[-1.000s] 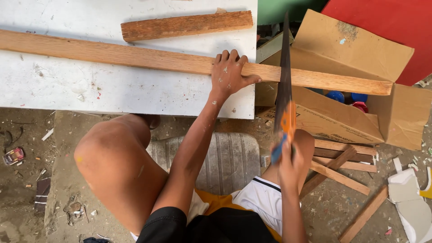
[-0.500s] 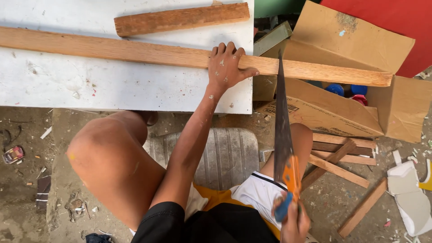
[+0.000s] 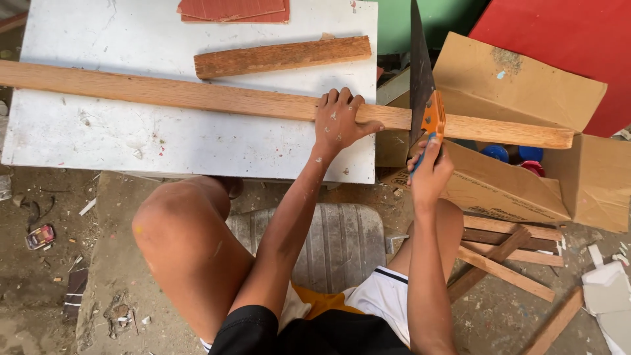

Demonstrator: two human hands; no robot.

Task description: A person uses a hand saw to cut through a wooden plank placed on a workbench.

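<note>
A long wooden plank (image 3: 197,95) lies across a white table (image 3: 164,141) and sticks out past its right edge. My left hand (image 3: 338,118) presses down on the plank near the table's right edge. My right hand (image 3: 427,167) grips the orange and blue handle of a handsaw (image 3: 420,72). The dark saw blade stands across the plank just right of my left hand, with its tip pointing away from me.
A shorter wooden piece (image 3: 282,56) and a reddish board (image 3: 233,10) lie on the table behind the plank. An open cardboard box (image 3: 526,164) stands at the right under the plank's free end. Loose wood strips (image 3: 506,253) lie on the dirt floor.
The saw has been pushed forward: my right hand went from near my knee up to the plank, and the blade now reaches far beyond it. My left hand stays on the plank.
</note>
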